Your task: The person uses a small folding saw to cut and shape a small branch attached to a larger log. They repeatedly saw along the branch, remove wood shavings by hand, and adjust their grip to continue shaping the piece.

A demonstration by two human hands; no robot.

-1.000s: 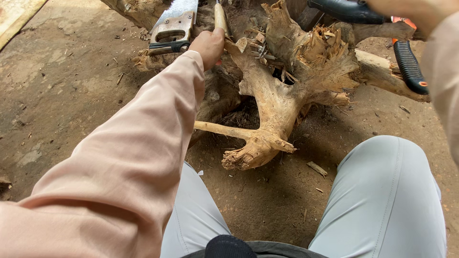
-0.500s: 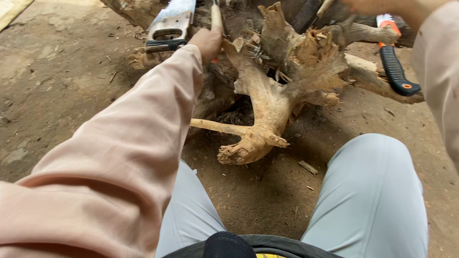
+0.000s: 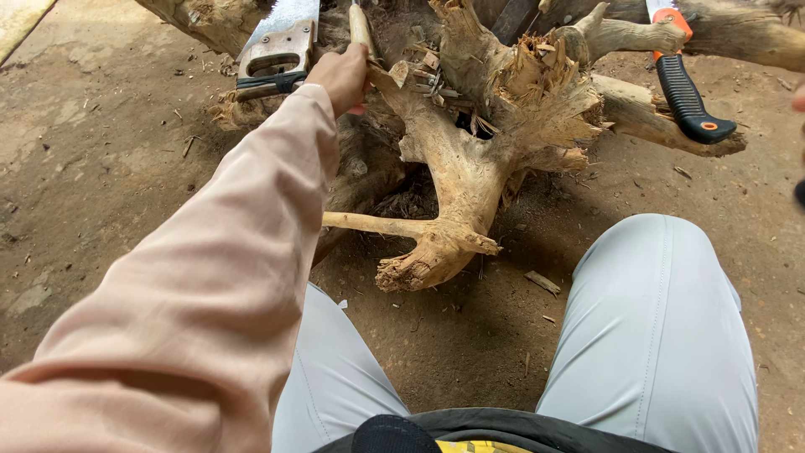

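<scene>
Wooden handle (image 3: 360, 27) of a tool rises at the far side of the gnarled root stump (image 3: 470, 159) on the dirt ground (image 3: 92, 168), and the left hand (image 3: 342, 77) has its fingers wrapped around it. Just left lies a handsaw (image 3: 277, 50); a black-and-orange-handled saw (image 3: 683, 88) rests on the stump's right branch. Only a sliver of the right hand (image 3: 798, 99) shows, so its grip cannot be told.

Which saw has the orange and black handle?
The folding saw lying on the root at upper right; its grip is black with orange trim. The other saw, at upper left beside the left hand, has a plain grey metal handle.

saw blade (image 3: 289, 17) cut off at top, right hand (image 3: 798, 96) mostly out of frame
</scene>
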